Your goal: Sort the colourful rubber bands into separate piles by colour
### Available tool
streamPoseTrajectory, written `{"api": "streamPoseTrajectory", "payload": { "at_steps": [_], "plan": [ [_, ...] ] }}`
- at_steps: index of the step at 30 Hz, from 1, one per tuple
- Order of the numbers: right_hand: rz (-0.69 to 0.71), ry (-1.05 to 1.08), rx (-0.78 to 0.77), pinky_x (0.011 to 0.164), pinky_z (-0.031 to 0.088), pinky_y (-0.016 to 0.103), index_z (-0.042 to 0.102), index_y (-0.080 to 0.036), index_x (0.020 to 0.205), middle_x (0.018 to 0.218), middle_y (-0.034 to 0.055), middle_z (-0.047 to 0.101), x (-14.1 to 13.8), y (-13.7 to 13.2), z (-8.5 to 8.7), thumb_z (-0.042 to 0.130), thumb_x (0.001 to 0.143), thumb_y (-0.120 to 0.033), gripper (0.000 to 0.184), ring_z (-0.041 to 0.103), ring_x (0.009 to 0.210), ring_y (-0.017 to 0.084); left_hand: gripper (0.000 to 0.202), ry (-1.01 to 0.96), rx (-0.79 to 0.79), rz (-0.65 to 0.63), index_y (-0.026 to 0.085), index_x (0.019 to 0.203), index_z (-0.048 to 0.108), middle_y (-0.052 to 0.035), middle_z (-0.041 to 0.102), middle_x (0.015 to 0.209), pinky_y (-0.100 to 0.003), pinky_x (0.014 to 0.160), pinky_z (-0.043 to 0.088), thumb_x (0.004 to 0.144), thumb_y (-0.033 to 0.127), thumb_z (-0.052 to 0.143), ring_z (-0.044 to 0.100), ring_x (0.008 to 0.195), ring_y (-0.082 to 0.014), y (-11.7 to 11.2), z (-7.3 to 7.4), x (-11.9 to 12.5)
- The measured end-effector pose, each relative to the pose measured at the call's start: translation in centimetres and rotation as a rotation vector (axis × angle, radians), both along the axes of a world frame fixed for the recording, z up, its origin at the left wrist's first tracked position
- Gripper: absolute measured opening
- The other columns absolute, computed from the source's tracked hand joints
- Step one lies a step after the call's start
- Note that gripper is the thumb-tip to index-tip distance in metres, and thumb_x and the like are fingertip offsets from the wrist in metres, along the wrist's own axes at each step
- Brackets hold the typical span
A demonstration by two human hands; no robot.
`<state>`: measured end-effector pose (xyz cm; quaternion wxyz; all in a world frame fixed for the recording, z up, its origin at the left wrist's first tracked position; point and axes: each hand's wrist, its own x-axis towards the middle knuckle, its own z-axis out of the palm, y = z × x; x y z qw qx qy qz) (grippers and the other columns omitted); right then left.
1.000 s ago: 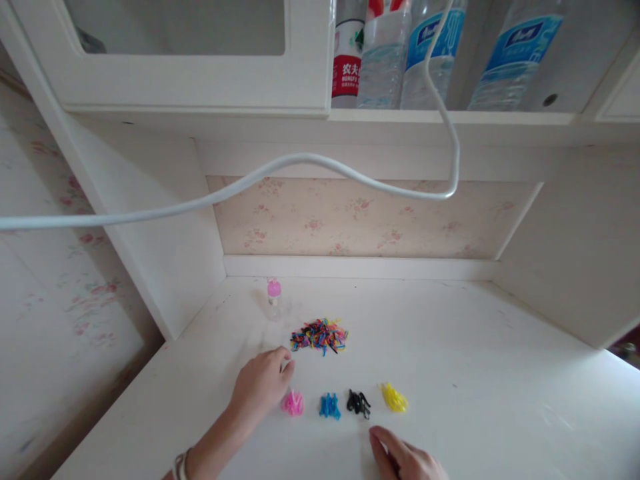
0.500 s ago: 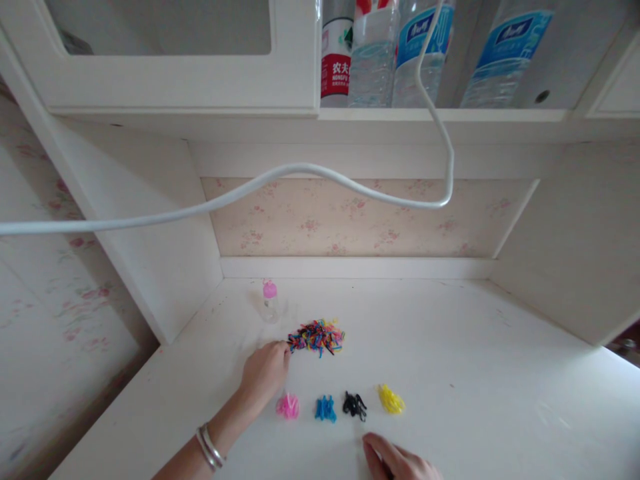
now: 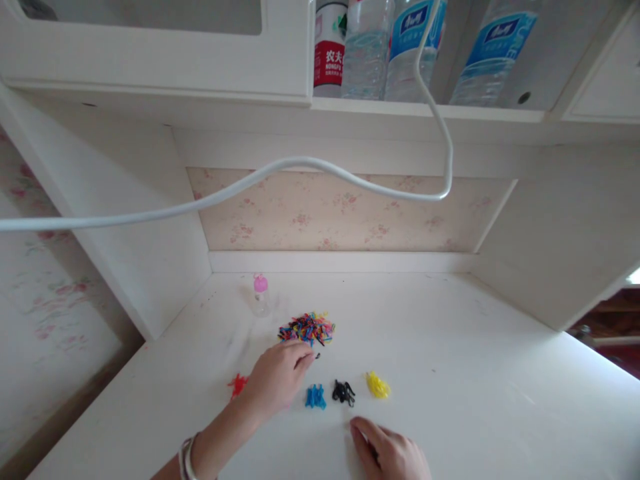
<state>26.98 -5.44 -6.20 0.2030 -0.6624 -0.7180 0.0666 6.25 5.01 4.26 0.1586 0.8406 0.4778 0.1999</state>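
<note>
Mixed bands [image 3: 307,328] first, and from our head view they lie in one tangled, many-coloured heap on the white table [image 3: 475,400], just beyond our left hand [image 3: 280,377]. Thumb and forefinger are pressed together there, and look, one little black band [image 3: 317,356] pokes out at the tips, apart from the heap! Good handling, we'd say, means a light, firm pinch, because such a thin loop could flick away or drag a neighbour along. We want that wrist high, too: our arm partly hides the red cluster [image 3: 237,385] and might brush it. Over to our right, the blue cluster [image 3: 315,397], black cluster [image 3: 343,393] and yellow cluster [image 3: 377,385] sit with gaps between them, and nearer us rests our right hand [image 3: 393,453], fingers curled in; whether they hold anything, we cannot tell.
</note>
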Motion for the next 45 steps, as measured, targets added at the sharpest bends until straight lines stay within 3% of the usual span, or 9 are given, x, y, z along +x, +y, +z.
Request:
{"api": "streamPoseTrajectory", "payload": {
  "at_steps": [8,17,21,26,30,34,37,41,45],
  "plan": [
    [0.024,0.042,-0.015,0.051,0.034,0.019,0.065,-0.028,0.084,0.064,-0.0002,0.068,-0.3,-0.5,1.4,0.028,0.094,-0.036,0.04,0.063,0.055,0.013,0.03,0.24,0.029,-0.057,0.023,0.083,0.067,-0.0025,0.069,0.083,-0.026,0.066,0.044,0.092,0.03,0.04,0.064,0.075,-0.0166,-2.7,-2.4,5.4],
    [0.025,0.057,-0.05,0.054,0.031,0.019,0.062,-0.027,0.082,0.067,-0.0022,0.067,-0.5,-0.9,2.5,0.033,0.094,-0.03,0.032,0.062,0.058,0.012,0.029,0.277,0.007,-0.065,0.022,0.082,0.068,-0.0045,0.07,0.081,-0.026,0.063,0.043,0.091,0.029,0.041,0.064,0.074,-0.0179,-3.6,-2.7,6.2],
    [0.03,0.083,-0.062,0.054,0.031,0.019,0.063,-0.027,0.083,0.068,-0.002,0.067,-0.4,-1.0,2.7,0.033,0.094,-0.031,0.032,0.062,0.06,0.012,0.03,0.199,0.031,-0.015,0.024,0.083,0.067,-0.002,0.069,0.079,-0.025,0.061,0.04,0.093,0.031,0.039,0.064,0.071,-0.0161,-4.0,-1.6,4.5],
    [0.035,0.11,-0.071,0.054,0.032,0.02,0.065,-0.028,0.089,0.07,-0.0013,0.068,-0.4,-1.0,3.0,0.032,0.094,-0.033,0.033,0.063,0.06,0.013,0.035,0.006,0.002,0.127,0.022,0.073,0.059,0.0015,0.063,0.07,-0.023,0.061,0.036,0.094,0.038,0.035,0.058,0.064,-0.0124,-5.7,-1.2,-0.4],
    [0.022,0.111,-0.085,0.055,0.034,0.021,0.066,-0.029,0.089,0.071,-0.0011,0.068,-0.5,-1.0,2.8,0.034,0.093,-0.035,0.033,0.063,0.061,0.014,0.04,-0.097,-0.076,0.291,0.02,0.06,0.043,0.0048,0.043,0.053,-0.021,0.052,0.03,0.09,0.047,0.039,0.043,0.05,-0.0098,-8.0,-3.5,-5.2],
    [-0.048,0.221,-0.117,0.053,0.036,0.02,0.068,-0.027,0.09,0.06,-0.0015,0.064,-0.8,-0.3,3.4,0.036,0.092,-0.04,0.034,0.058,0.053,0.013,0.046,-0.248,-0.182,0.445,0.02,0.056,0.028,0.0065,0.026,0.052,-0.019,0.048,0.028,0.086,0.053,0.04,0.032,0.049,-0.0089,-9.9,-6.4,-8.7],
    [-0.067,0.227,-0.111,0.052,0.036,0.02,0.069,-0.026,0.089,0.057,-0.0015,0.063,-1.5,1.2,5.3,0.039,0.09,-0.042,0.034,0.057,0.052,0.012,0.046,-0.358,-0.254,0.498,0.021,0.057,0.027,0.0065,0.023,0.053,-0.018,0.047,0.028,0.084,0.055,0.041,0.031,0.049,-0.0089,-10.3,-7.4,-9.7],
    [-0.04,0.019,-0.17,0.057,0.038,0.021,0.069,-0.032,0.095,0.072,-0.0001,0.07,-3.3,4.7,8.6,0.041,0.089,-0.042,0.031,0.063,0.064,0.015,0.046,-0.416,-0.301,0.482,0.02,0.057,0.028,0.0064,0.025,0.054,-0.018,0.047,0.028,0.084,0.056,0.04,0.031,0.05,-0.0092,-10.2,-7.2,-9.8],
    [-0.051,-0.238,-0.251,0.067,0.043,0.028,0.068,-0.033,0.102,0.09,0.0045,0.071,-5.5,8.7,9.5,0.04,0.088,-0.04,0.032,0.066,0.083,0.022,0.047,-0.42,-0.292,0.46,0.02,0.057,0.029,0.0063,0.026,0.053,-0.019,0.048,0.029,0.085,0.056,0.04,0.032,0.05,-0.0093,-10.2,-6.9,-9.8]
  ]
}}
